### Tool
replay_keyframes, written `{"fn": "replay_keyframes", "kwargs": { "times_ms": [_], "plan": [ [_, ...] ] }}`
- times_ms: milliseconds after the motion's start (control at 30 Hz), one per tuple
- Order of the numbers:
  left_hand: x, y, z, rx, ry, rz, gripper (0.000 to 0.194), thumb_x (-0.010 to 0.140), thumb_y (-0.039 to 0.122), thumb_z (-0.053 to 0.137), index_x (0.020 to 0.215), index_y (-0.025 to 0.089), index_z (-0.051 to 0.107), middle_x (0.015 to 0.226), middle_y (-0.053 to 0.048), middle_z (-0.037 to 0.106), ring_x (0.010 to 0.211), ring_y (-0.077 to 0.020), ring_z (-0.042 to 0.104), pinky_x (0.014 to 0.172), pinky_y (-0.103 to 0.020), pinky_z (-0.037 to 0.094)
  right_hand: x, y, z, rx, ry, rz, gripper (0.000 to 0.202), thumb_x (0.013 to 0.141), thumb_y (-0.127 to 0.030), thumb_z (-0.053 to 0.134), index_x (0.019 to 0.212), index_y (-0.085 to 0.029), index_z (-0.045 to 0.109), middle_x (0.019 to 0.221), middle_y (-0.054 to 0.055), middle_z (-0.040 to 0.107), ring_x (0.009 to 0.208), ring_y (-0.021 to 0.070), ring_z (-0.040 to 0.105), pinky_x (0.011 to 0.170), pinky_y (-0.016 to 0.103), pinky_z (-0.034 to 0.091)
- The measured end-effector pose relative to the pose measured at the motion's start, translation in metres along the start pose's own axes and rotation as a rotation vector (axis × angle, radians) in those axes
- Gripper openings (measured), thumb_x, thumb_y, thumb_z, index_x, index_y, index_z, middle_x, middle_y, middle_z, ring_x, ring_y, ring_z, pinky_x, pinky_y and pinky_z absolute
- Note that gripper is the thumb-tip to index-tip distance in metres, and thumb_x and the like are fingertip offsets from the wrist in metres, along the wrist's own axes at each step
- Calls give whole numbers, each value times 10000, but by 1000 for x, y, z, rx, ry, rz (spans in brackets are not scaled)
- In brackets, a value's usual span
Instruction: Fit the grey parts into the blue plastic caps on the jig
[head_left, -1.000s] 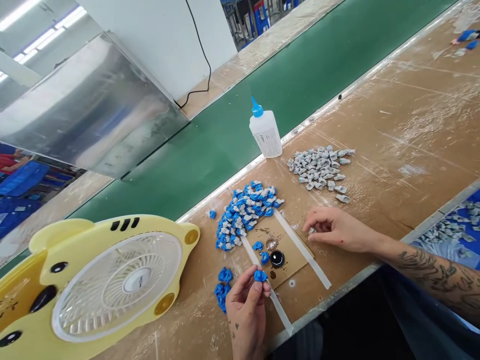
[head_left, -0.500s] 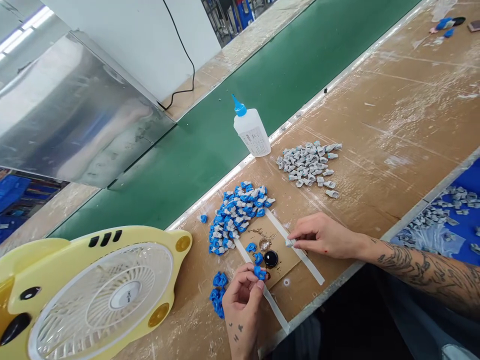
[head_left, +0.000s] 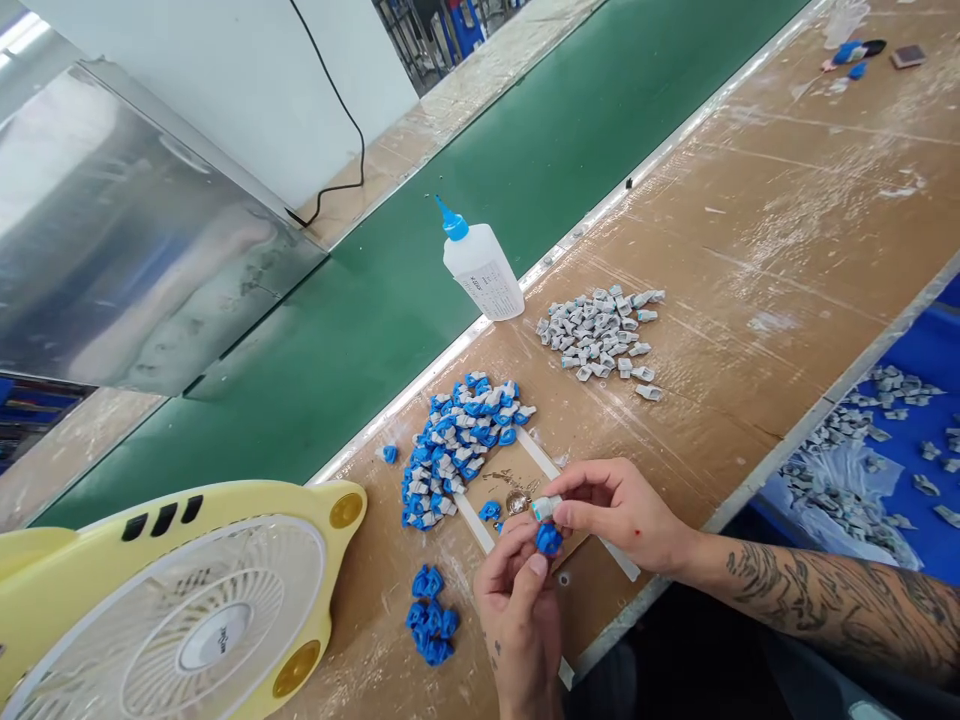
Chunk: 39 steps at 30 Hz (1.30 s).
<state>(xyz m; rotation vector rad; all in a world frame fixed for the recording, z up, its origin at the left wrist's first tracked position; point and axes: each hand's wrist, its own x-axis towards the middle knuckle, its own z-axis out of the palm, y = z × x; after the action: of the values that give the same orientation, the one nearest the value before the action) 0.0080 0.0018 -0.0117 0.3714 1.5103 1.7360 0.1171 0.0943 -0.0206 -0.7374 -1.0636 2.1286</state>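
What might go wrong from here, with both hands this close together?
The small grey piece and blue piece could slip, since the right hand and left hand seem to hold them only by the fingers. The left hand might also brush the loose blue pieces beside it.

The right forearm [head_left: 817, 595] carries a broad tattoo [head_left: 795, 585] of dark, curving lines, and a small red spot [head_left: 637, 532] marks the bare right hand [head_left: 626, 510]. Small dark marks [head_left: 495, 652] dot the bare left hand [head_left: 517, 610] near the wrist. The shadowed clothing [head_left: 675, 665] looks black or dark blue, with a paler patch [head_left: 862, 711].
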Motion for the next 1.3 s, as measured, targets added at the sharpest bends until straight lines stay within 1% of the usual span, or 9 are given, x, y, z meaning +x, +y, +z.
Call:
{"fn": "replay_keyframes", "kwargs": {
  "times_ms": [133,233,400,533,700,967,1067,1200,1300],
  "plan": [
    [-4,-1,-1,93,87,53,303,595,398,919,825,231,816,865,-77,792,810,-210,751,730,-278,614,-4,-4,2,-216,2,-170,204,843,-332,738,948,-160,768,867,59,767,750,165,718,699,261,591],
    [-5,3,-6,198,97,55,289,596,397,917,765,200,790,777,-71,777,722,-197,741,670,-267,613,-3,-8,2,-364,-33,-319,138,856,-252,713,939,-165,781,857,55,770,741,144,709,701,229,575],
    [0,14,-38,454,130,145,290,657,373,869,885,208,798,841,-67,790,742,-205,751,668,-276,619,6,-17,-20,-539,-44,-455,111,874,-250,726,895,-161,787,844,63,769,754,141,705,711,222,565],
    [3,16,-62,872,31,343,193,753,368,776,870,219,810,889,-75,794,763,-210,747,710,-294,620,8,-22,-44,-684,-55,-461,96,887,-228,708,870,-171,784,838,57,767,749,139,703,722,224,560],
    [3,9,-58,1053,-135,465,167,852,309,690,953,239,804,911,-70,793,739,-193,743,704,-290,613,3,-18,-50,-760,-112,-430,174,923,-284,684,858,-162,789,787,57,760,683,128,689,647,208,535],
    [2,6,-45,1082,-104,489,165,862,285,657,931,260,804,929,-77,784,777,-206,744,733,-311,610,4,-15,-47,-678,-103,-397,180,921,-282,682,886,-150,798,828,72,772,734,137,707,690,209,547],
    [3,10,-47,976,-65,360,155,790,329,736,896,241,806,877,-80,789,709,-207,739,690,-308,618,3,-14,-45,-645,-115,-352,186,918,-301,687,922,-159,806,864,76,780,763,143,718,707,212,554],
    [-1,13,-45,647,138,127,270,650,394,847,827,195,800,782,-81,788,676,-218,748,630,-286,618,1,-10,-34,-608,-135,-337,206,921,-325,690,928,-159,812,829,71,780,716,142,716,649,202,547],
    [-3,12,-38,433,177,15,327,559,397,908,775,182,792,754,-82,785,661,-214,744,610,-269,612,1,-5,-21,-584,-146,-375,228,937,-340,678,918,-157,812,789,62,779,670,133,711,626,193,546]
  ]
}}
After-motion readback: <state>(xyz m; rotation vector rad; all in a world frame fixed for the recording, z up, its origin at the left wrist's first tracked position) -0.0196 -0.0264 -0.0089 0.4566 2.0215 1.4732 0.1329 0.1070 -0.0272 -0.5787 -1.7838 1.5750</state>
